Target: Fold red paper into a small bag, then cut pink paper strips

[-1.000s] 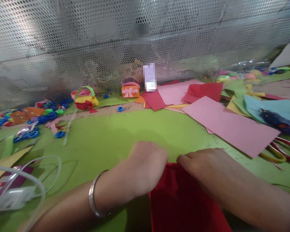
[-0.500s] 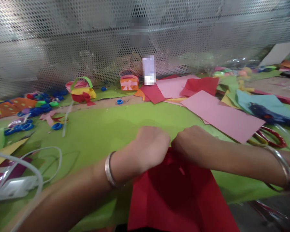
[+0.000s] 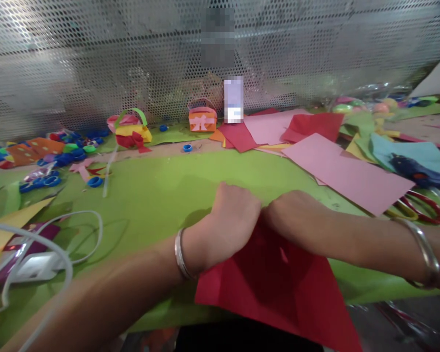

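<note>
A sheet of red paper [image 3: 275, 293] with fold creases hangs partly over the table's near edge. At its far end, my left hand [image 3: 234, 220] is closed on the paper with the fingers curled under and mostly hidden. Close beside it, almost touching, my right hand [image 3: 297, 212] grips the same end, its fingertips also out of sight. Between the hands the paper rises and narrows. A small light slit or scrap shows on the sheet just below my right hand.
Behind stand a yellow paper basket [image 3: 134, 134], an orange paper basket [image 3: 203, 121] and a phone [image 3: 233, 100]. Pink paper [image 3: 348, 171], a dark blue glue gun [image 3: 418, 168] and red-handled scissors [image 3: 430, 208] lie right. A white cable [image 3: 99, 230] loops at left, near blue rings [image 3: 94, 182].
The red paper's near edge has lifted, baring dark cloth below it. Both hands still hold its far end, the left wrist slightly further right. The view has shifted a little.
</note>
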